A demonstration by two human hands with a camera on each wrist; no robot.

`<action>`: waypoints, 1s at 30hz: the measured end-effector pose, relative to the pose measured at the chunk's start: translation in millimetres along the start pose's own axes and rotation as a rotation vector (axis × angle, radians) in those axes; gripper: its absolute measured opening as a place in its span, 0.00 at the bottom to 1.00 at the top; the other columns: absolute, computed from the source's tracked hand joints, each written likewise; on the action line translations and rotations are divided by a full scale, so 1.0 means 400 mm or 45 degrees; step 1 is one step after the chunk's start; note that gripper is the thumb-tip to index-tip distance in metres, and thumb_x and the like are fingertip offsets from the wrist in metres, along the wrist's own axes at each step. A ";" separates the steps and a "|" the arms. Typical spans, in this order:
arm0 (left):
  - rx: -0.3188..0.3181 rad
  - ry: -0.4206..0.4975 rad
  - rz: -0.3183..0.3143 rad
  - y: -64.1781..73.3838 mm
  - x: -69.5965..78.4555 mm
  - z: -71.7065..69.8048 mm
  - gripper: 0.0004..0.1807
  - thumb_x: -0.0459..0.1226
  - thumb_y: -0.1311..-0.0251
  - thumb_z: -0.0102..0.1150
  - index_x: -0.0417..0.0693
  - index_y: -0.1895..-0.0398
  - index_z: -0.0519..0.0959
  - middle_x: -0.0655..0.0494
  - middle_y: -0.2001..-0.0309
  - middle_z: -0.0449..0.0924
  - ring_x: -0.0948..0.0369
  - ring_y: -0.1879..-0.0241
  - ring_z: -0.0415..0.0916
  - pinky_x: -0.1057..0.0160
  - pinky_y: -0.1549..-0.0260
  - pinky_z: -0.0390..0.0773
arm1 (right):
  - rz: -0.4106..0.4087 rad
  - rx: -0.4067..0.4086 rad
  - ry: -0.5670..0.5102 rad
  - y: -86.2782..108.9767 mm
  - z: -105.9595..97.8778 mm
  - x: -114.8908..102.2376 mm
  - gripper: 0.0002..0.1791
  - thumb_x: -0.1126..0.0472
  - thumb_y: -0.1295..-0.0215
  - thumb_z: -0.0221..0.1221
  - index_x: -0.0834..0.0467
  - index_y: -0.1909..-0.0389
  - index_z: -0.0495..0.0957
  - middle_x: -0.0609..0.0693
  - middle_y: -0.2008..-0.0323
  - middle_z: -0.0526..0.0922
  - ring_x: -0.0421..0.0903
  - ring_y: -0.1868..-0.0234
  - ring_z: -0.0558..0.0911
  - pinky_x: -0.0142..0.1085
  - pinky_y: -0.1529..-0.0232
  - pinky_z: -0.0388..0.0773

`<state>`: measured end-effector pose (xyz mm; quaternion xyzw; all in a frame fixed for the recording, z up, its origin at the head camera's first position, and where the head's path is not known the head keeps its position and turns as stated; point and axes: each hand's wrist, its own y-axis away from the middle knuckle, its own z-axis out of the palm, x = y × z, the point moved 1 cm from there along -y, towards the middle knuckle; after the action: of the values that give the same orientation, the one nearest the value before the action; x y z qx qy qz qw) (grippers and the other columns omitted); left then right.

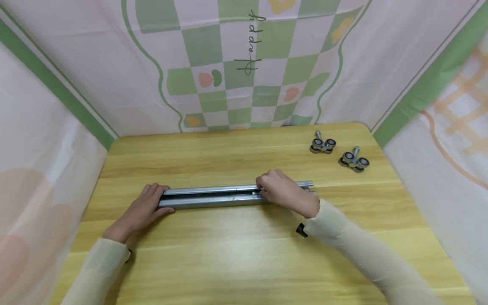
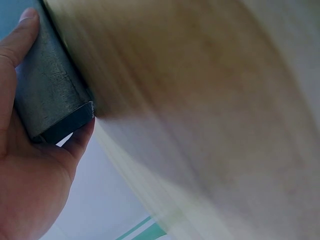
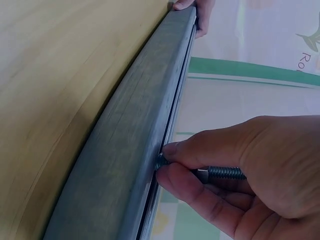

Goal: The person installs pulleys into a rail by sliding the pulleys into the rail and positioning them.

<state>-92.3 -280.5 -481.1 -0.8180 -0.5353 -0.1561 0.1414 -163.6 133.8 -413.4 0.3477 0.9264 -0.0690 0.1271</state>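
A grey metal channel rail [image 1: 213, 200] lies crosswise on the wooden table, its long slot facing up. At its left end my left hand [image 1: 142, 208] grips it, thumb on the near side and fingers on the far side; the left wrist view shows the rail's end [image 2: 67, 122] by the palm. Near the right end, my right hand [image 1: 281, 191] pinches a threaded bolt [image 3: 226, 172] between thumb and curled fingers. This bolt stands out of the slot; whatever it joins inside the rail is hidden.
Two roller trolleys with bolts, one nearer the back [image 1: 323, 146] and one farther right [image 1: 353, 162], rest on the table's back right. A printed cloth [image 1: 236, 97] hangs along the table's back edge, with more cloth at both sides.
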 end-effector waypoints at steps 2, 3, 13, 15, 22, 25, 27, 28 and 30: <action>-0.002 -0.003 -0.001 0.000 -0.003 0.003 0.31 0.44 0.32 0.71 0.40 0.34 0.71 0.45 0.45 0.75 0.49 0.45 0.67 0.44 0.49 0.76 | 0.001 0.000 0.004 -0.005 0.003 -0.005 0.05 0.74 0.39 0.70 0.64 0.64 0.88 0.56 0.67 0.91 0.44 0.72 0.87 0.32 0.68 0.85; -0.002 -0.003 -0.002 -0.001 -0.004 0.004 0.31 0.44 0.32 0.71 0.40 0.34 0.70 0.45 0.45 0.75 0.49 0.45 0.67 0.44 0.48 0.76 | 0.000 0.001 0.006 -0.008 0.005 -0.007 0.05 0.74 0.39 0.70 0.64 0.64 0.88 0.56 0.67 0.91 0.44 0.72 0.87 0.32 0.68 0.85; 0.027 -0.001 0.010 0.001 -0.001 0.005 0.31 0.45 0.33 0.72 0.40 0.35 0.71 0.46 0.46 0.75 0.49 0.46 0.68 0.44 0.49 0.76 | -0.006 -0.009 0.000 -0.030 0.014 -0.024 0.05 0.73 0.39 0.71 0.63 0.63 0.88 0.56 0.66 0.91 0.43 0.73 0.86 0.31 0.67 0.85; 0.026 -0.002 0.009 0.002 -0.002 0.006 0.30 0.44 0.33 0.72 0.40 0.35 0.71 0.46 0.46 0.75 0.49 0.46 0.68 0.44 0.50 0.76 | -0.010 -0.010 -0.002 -0.034 0.014 -0.030 0.04 0.72 0.38 0.71 0.63 0.63 0.88 0.56 0.66 0.91 0.43 0.73 0.86 0.32 0.66 0.85; 0.022 -0.006 0.013 0.001 0.000 0.007 0.30 0.44 0.33 0.72 0.41 0.35 0.71 0.46 0.46 0.75 0.50 0.46 0.68 0.45 0.50 0.76 | -0.040 -0.008 -0.008 -0.045 0.016 -0.046 0.04 0.72 0.38 0.71 0.63 0.64 0.88 0.55 0.67 0.91 0.42 0.73 0.85 0.32 0.67 0.85; 0.022 -0.005 0.013 0.001 0.001 0.007 0.30 0.44 0.32 0.72 0.42 0.35 0.71 0.47 0.46 0.75 0.50 0.46 0.68 0.45 0.50 0.76 | -0.046 -0.009 -0.027 -0.051 0.018 -0.051 0.03 0.73 0.38 0.70 0.63 0.65 0.88 0.55 0.68 0.90 0.40 0.75 0.82 0.30 0.68 0.83; 0.025 -0.004 0.011 0.002 0.001 0.006 0.29 0.44 0.32 0.72 0.42 0.35 0.71 0.47 0.46 0.75 0.50 0.46 0.68 0.44 0.50 0.76 | -0.052 -0.009 -0.039 -0.055 0.020 -0.054 0.03 0.73 0.37 0.70 0.63 0.66 0.87 0.53 0.70 0.89 0.39 0.77 0.80 0.29 0.71 0.81; 0.025 -0.002 0.009 0.002 0.002 0.006 0.29 0.44 0.32 0.72 0.42 0.35 0.71 0.47 0.46 0.75 0.50 0.46 0.68 0.44 0.49 0.76 | -0.057 -0.010 -0.046 -0.057 0.020 -0.056 0.04 0.73 0.37 0.69 0.62 0.68 0.86 0.52 0.72 0.88 0.38 0.78 0.78 0.28 0.72 0.79; 0.028 -0.003 0.010 0.002 0.003 0.004 0.29 0.44 0.32 0.72 0.42 0.35 0.71 0.47 0.46 0.75 0.50 0.46 0.68 0.44 0.49 0.76 | -0.065 -0.010 -0.056 -0.063 0.021 -0.060 0.05 0.74 0.37 0.68 0.61 0.69 0.85 0.51 0.74 0.86 0.38 0.79 0.75 0.28 0.75 0.76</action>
<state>-90.9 -279.3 -482.3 -0.8187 -0.5339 -0.1488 0.1502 -161.1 98.1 -413.7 0.3219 0.9322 -0.0761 0.1471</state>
